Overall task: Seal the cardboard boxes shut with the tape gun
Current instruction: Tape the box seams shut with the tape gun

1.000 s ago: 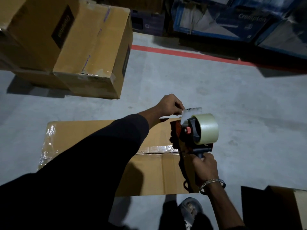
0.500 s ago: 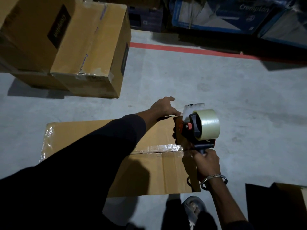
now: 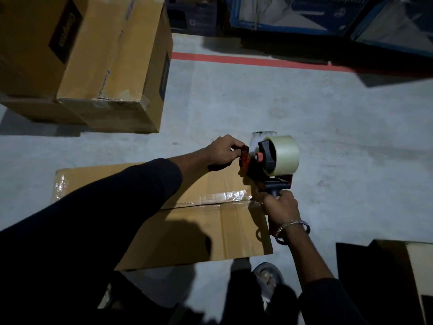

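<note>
The tape gun, red and black with a roll of clear tape on its spindle, stands at the right end of the flat cardboard box on the grey floor, its handle gripped from below by the right hand while the left hand, reaching across from a dark sleeve, pinches the gun's front edge with curled fingers. A glossy strip of tape lies along the box's centre seam up to its right edge. Larger brown cartons sit by the far-left corner, another box near right, and a red floor line runs before blue-printed cartons.
</note>
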Demonstrator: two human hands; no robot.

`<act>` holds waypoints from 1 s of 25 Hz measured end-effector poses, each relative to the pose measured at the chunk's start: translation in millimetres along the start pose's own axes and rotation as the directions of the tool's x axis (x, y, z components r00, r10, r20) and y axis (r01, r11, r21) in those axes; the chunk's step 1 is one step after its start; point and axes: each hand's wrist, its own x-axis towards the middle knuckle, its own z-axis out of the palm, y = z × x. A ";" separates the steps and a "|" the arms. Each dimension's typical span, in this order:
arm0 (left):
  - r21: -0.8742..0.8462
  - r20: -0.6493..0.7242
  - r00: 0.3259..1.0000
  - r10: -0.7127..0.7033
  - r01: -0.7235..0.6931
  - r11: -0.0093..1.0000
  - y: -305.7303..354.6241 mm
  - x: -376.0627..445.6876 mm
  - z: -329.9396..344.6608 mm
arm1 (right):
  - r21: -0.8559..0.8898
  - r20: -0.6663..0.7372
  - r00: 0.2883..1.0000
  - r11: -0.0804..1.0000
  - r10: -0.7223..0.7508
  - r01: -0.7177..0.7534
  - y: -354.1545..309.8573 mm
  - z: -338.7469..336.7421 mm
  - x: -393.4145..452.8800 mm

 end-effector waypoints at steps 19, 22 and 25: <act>0.072 -0.076 0.989 -0.125 0.131 0.989 5.4 -6.6 14.7 | 0.086 0.020 0.966 0.962 0.259 -0.260 46.6 -21.6 -72.7; 0.219 -0.016 0.992 -0.127 0.128 0.967 17.5 -6.2 14.2 | 0.053 0.008 0.964 0.962 0.267 -0.267 52.4 -21.1 -74.3; 0.247 0.067 0.980 -0.186 0.165 0.955 23.6 -2.9 15.2 | 0.070 0.056 0.958 0.956 0.281 -0.284 55.3 -23.1 -65.0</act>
